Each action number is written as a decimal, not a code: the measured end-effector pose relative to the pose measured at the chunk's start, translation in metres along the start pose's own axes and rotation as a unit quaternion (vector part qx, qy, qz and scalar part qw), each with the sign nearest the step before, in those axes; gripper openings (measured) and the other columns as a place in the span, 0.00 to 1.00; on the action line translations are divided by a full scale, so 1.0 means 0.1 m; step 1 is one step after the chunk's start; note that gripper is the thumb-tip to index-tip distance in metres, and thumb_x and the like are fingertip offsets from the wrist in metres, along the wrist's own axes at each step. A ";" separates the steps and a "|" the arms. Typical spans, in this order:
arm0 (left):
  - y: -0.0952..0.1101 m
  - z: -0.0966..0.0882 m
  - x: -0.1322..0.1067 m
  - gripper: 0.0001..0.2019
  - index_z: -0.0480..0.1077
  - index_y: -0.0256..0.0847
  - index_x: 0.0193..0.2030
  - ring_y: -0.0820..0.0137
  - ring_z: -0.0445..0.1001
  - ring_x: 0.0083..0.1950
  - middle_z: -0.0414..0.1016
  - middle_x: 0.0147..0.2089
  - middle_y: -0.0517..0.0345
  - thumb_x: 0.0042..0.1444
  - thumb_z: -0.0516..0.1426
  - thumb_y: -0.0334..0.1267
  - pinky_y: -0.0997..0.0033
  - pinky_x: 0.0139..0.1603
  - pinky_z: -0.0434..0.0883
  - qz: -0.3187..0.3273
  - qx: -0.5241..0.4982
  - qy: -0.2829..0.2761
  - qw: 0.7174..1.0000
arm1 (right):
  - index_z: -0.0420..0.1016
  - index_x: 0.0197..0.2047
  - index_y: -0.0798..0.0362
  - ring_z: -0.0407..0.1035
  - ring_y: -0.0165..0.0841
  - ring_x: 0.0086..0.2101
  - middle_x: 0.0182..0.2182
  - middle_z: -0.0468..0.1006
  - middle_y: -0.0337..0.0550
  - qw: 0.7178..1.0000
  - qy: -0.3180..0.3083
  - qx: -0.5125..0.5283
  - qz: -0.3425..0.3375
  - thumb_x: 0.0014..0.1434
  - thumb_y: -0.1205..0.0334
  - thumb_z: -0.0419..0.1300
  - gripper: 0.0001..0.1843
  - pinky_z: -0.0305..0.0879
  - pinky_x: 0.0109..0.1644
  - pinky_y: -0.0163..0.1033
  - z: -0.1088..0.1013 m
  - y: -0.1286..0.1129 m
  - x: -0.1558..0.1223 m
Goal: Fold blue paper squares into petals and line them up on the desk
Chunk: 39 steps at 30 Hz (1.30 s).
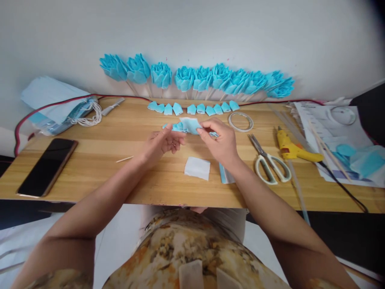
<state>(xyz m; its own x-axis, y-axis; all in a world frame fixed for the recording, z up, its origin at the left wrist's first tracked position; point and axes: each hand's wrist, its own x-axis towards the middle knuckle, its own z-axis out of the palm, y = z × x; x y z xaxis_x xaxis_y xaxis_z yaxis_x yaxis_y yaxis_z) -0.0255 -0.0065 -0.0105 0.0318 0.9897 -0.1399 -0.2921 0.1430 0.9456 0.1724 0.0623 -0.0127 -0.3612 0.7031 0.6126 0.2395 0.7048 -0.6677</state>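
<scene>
Both hands pinch one blue piece (pixel 190 124) just above the table (pixel 120 132), mid-desk: left hand (pixel 164 140) closed on its left edge, right hand (pixel 221 142) closed on its right.

Risk, as judged: a slack pinch would let the fold spring open — the piece could drop among the folded petals (pixel 191 108) just behind.

Count:
- folded petals in row: 10
- flowers on sticks (pixel 184 78) against the wall: about 10
- scissors (pixel 269 160): 1
- glue gun (pixel 290 149): 1
- tape ring (pixel 240 121): 1
</scene>
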 end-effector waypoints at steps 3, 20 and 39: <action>-0.01 -0.01 0.01 0.29 0.79 0.34 0.38 0.68 0.79 0.34 0.82 0.36 0.45 0.55 0.61 0.64 0.72 0.31 0.72 -0.038 -0.038 -0.022 0.998 | 0.81 0.39 0.47 0.72 0.36 0.39 0.36 0.81 0.41 0.986 -0.036 -0.096 -0.130 0.66 0.66 0.60 0.08 0.67 0.44 0.44 0.02 -0.02 -0.03; -0.02 -0.01 0.01 0.16 0.79 0.35 0.41 0.72 0.79 0.29 0.81 0.34 0.56 0.45 0.72 0.35 0.76 0.26 0.72 0.033 -0.075 0.064 0.995 | 0.75 0.52 0.44 0.77 0.36 0.53 0.50 0.82 0.39 0.978 -0.122 0.135 0.097 0.60 0.66 0.60 0.17 0.71 0.60 0.48 -0.16 0.05 0.05; -0.10 -0.06 -0.01 0.14 0.79 0.37 0.48 0.70 0.80 0.36 0.82 0.39 0.52 0.57 0.65 0.41 0.73 0.33 0.75 0.078 0.033 0.015 0.996 | 0.78 0.33 0.51 0.67 0.29 0.31 0.29 0.77 0.38 0.961 -0.085 0.177 0.195 0.56 0.51 0.66 0.12 0.64 0.36 0.37 -0.04 0.02 0.04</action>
<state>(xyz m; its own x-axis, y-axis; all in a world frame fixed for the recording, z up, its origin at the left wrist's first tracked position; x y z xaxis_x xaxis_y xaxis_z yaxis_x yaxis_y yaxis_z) -0.0282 -0.0087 -0.0211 -0.0383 0.9993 0.0032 -0.2278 -0.0119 0.9736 0.1749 0.0666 -0.0097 -0.4557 0.8604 0.2280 0.0756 0.2927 -0.9532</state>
